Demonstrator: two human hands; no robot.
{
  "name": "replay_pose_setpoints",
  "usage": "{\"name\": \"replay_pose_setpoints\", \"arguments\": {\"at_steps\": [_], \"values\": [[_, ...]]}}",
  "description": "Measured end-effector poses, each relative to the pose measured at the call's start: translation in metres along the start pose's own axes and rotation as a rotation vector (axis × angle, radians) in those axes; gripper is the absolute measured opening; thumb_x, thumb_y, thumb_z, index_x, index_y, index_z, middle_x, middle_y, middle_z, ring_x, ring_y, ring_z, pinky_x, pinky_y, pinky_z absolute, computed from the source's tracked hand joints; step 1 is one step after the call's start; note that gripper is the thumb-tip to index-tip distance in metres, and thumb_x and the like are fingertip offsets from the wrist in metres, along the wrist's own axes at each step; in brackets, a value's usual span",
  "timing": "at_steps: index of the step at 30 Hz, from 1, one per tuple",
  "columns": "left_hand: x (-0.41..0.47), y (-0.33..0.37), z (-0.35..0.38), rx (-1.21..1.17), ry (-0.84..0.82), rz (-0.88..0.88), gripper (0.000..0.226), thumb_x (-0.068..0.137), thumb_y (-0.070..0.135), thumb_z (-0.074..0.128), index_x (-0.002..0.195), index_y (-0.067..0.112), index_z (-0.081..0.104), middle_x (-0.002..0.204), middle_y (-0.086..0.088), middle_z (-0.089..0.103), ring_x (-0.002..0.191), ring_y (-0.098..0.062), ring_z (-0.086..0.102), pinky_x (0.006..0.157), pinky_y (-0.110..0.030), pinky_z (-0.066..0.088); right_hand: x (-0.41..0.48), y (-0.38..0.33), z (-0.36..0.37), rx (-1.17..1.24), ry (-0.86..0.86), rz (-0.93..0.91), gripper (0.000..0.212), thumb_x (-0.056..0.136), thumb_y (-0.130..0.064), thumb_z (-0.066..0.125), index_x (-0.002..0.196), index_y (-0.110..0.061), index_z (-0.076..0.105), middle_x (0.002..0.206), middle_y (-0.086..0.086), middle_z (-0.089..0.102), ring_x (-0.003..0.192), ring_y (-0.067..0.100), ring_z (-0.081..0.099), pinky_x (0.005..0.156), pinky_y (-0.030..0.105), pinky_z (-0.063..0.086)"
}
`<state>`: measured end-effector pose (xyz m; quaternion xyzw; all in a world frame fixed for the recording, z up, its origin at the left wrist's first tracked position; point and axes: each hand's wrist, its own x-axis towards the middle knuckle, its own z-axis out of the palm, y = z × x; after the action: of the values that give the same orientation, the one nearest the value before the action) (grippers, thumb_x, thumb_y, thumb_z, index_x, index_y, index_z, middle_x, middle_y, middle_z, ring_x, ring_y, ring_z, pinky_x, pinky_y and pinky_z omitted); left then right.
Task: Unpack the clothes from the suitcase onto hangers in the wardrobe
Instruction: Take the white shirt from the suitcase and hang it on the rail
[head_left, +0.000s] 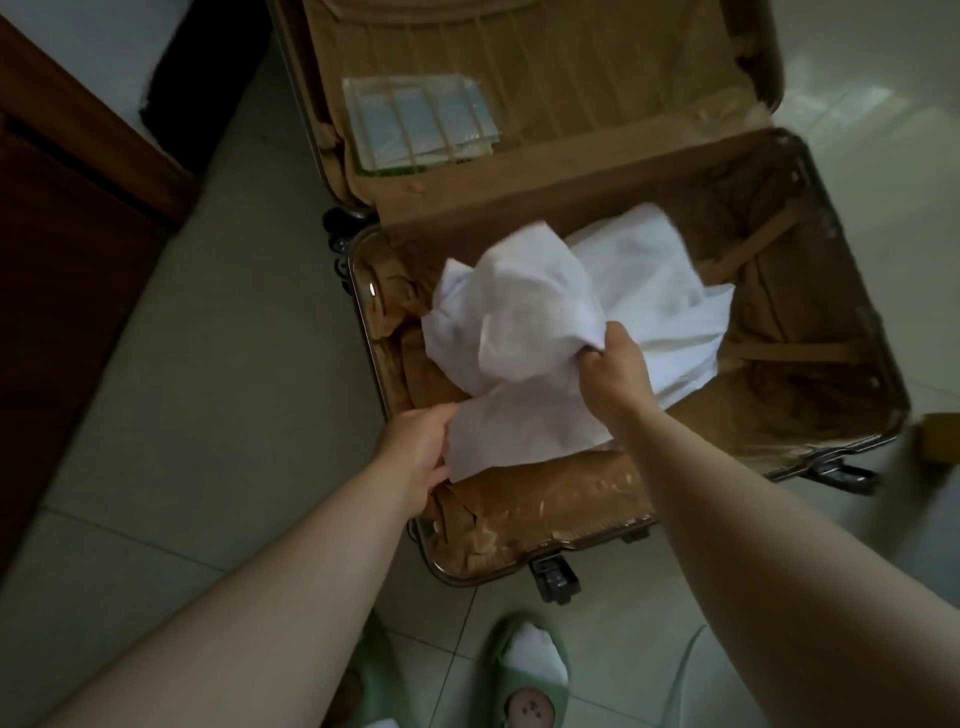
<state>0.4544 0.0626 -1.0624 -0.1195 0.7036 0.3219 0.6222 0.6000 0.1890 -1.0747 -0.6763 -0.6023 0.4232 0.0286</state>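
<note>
An open suitcase (852, 291) with tan lining lies on the tiled floor. A crumpled white garment (524, 317) is lifted above its near half. My right hand (615, 366) grips the garment's bunched upper part. My left hand (415, 452) pinches its lower left edge. More white cloth (670, 291) lies flat in the suitcase behind, and tan fabric (540, 499) lies in the near part. No hangers or wardrobe interior are visible.
The suitcase lid (571, 78) stands open at the far side, with clear plastic packets (421, 122) behind its straps. Dark wooden furniture (67, 218) runs along the left. My feet in green slippers (524, 675) stand just before the suitcase. A cardboard box corner (943, 436) shows at right.
</note>
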Motion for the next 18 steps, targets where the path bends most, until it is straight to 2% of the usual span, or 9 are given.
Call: {"name": "replay_pose_setpoints", "arguments": {"at_steps": [3,5,6,7,9,12,13,15,18], "values": [[-0.042,0.022,0.001,-0.016,-0.052,-0.022,0.043,0.091,0.039,0.059,0.129,0.020,0.051,0.101,0.001,0.057,0.103,-0.019,0.054,0.079,-0.033,0.046,-0.017,-0.037,-0.044,0.247,-0.039,0.146,0.031,0.098,-0.024,0.038,0.119,-0.008,0.056,0.097,0.004,0.056,0.084,0.020,0.054,0.072,0.029,0.040],[-0.073,0.038,0.003,-0.031,-0.079,-0.024,0.058,0.086,0.048,0.062,0.136,0.023,0.045,0.119,-0.005,0.055,0.118,-0.025,0.049,0.083,-0.037,0.046,-0.030,-0.062,-0.073,0.260,-0.100,0.228,0.032,0.099,-0.033,0.041,0.112,-0.008,0.056,0.086,0.003,0.057,0.081,0.020,0.057,0.064,0.029,0.044],[-0.090,0.048,0.002,-0.045,-0.083,-0.025,0.064,0.085,0.052,0.062,0.139,0.024,0.042,0.130,-0.008,0.051,0.123,-0.028,0.047,0.083,-0.039,0.046,-0.039,-0.078,-0.090,0.275,-0.128,0.254,0.035,0.098,-0.036,0.044,0.110,-0.006,0.057,0.083,0.004,0.057,0.087,0.023,0.059,0.067,0.031,0.047],[-0.108,0.057,0.002,-0.064,-0.087,-0.024,0.067,0.084,0.055,0.061,0.141,0.025,0.041,0.135,-0.009,0.048,0.124,-0.030,0.046,0.082,-0.040,0.046,-0.047,-0.093,-0.104,0.319,-0.155,0.279,0.038,0.097,-0.037,0.048,0.110,-0.004,0.059,0.084,0.006,0.059,0.092,0.025,0.060,0.073,0.032,0.050],[-0.139,0.071,0.001,-0.113,-0.110,-0.026,0.067,0.082,0.060,0.059,0.139,0.026,0.044,0.131,-0.008,0.052,0.117,-0.032,0.050,0.081,-0.042,0.048,-0.064,-0.122,-0.130,0.458,-0.246,0.320,0.036,0.093,-0.032,0.057,0.111,-0.001,0.062,0.095,0.012,0.067,0.093,0.027,0.064,0.081,0.036,0.053],[-0.193,0.090,-0.007,-0.240,-0.157,-0.040,0.079,0.067,0.074,0.063,0.131,0.029,0.051,0.130,-0.009,0.055,0.118,-0.035,0.051,0.093,-0.050,0.046,-0.096,-0.176,-0.172,0.487,-0.405,0.312,0.030,0.089,-0.022,0.059,0.107,0.002,0.065,0.102,0.018,0.069,0.094,0.032,0.066,0.083,0.040,0.054],[-0.208,0.095,-0.009,-0.294,-0.182,-0.015,0.079,0.064,0.076,0.064,0.127,0.028,0.054,0.128,-0.010,0.058,0.116,-0.035,0.053,0.097,-0.053,0.045,-0.105,-0.191,-0.183,0.469,-0.452,0.278,0.023,0.092,-0.018,0.054,0.097,0.001,0.066,0.093,0.016,0.070,0.088,0.030,0.066,0.078,0.038,0.054],[-0.249,0.113,-0.016,-0.438,-0.235,0.082,0.073,0.065,0.073,0.064,0.123,0.029,0.058,0.122,-0.010,0.064,0.111,-0.036,0.059,0.094,-0.056,0.047,-0.134,-0.232,-0.209,0.399,-0.507,0.212,0.024,0.096,-0.014,0.050,0.080,-0.005,0.065,0.070,0.009,0.069,0.071,0.023,0.063,0.061,0.030,0.051],[-0.314,0.146,-0.027,-0.526,-0.284,0.214,0.047,0.081,0.050,0.065,0.115,0.018,0.065,0.107,-0.013,0.071,0.096,-0.032,0.068,0.074,-0.043,0.057,-0.177,-0.285,-0.248,0.287,-0.548,0.115,0.024,0.099,-0.013,0.044,0.083,-0.012,0.062,0.068,0.004,0.060,0.063,0.015,0.055,0.046,0.021,0.048]]}}
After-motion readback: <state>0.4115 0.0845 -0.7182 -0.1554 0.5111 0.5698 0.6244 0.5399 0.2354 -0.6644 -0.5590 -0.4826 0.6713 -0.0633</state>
